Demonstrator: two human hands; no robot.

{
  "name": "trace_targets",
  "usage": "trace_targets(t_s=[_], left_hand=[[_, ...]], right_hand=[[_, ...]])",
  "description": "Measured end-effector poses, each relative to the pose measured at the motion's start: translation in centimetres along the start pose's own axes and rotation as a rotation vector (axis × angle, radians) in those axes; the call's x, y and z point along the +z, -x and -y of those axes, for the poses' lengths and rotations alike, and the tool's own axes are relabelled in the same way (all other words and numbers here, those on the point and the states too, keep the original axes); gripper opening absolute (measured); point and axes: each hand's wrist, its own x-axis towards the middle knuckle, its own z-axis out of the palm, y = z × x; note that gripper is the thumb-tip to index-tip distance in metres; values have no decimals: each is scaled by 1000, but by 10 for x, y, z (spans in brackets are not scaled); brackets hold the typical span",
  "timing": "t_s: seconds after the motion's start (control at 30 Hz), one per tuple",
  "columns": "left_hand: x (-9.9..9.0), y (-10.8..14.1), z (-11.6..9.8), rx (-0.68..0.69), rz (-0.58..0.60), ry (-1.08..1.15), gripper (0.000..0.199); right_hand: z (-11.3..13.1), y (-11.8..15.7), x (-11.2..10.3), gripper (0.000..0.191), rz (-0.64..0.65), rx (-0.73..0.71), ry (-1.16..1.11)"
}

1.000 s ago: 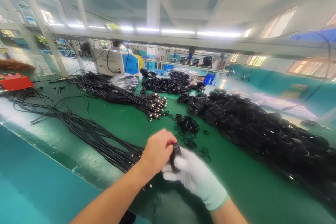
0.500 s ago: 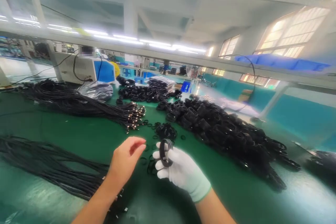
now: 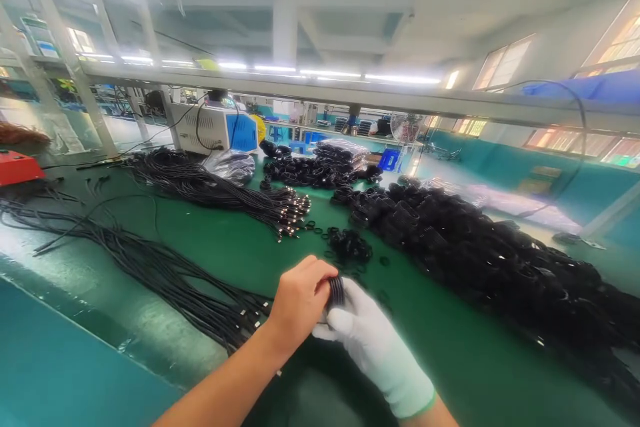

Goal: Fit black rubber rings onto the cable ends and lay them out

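Observation:
A small coil of black cable [image 3: 337,291] is held up between my two hands above the green table. My bare left hand [image 3: 301,303] is closed on the coil's near left side, thumb and fingers pinching it. From the right, my right hand [image 3: 367,333] in a white knit glove grips the same coil, its thumb in front. Part of the coil is hidden behind my fingers. Just beyond my hands lies a little heap of small black rings [image 3: 350,245], with several loose ones around it.
Long black cables [image 3: 165,273] with metal plugs stretch along the left. A second cable bundle [image 3: 225,197] lies farther back. Coiled cables [image 3: 465,240] pile up on the right. Behind stands a white and blue machine [image 3: 215,128]; a red box [image 3: 20,168] sits far left.
My left hand has moved onto the coil, which only the gloved right hand held before. The view has swung left, showing more of the table's left side.

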Motion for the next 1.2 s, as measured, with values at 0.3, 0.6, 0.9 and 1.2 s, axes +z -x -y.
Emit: trace_targets(t_s=[0.3,0.6,0.9,1.2], left_hand=[[-18,-24,6,-208,295,241,20],[-35,-24,27,-367,679,851,35],[-27,-18,31,-473,372,564,30],[-25,-16,52,-484,245,421,29]], right_hand=[[2,1,-2,31,108,40,-247],[1,0,2,60,173,279,-338],[12,-1,1,44,-381,-68,778],[25,4,-18,45,-668,-257,1312]])
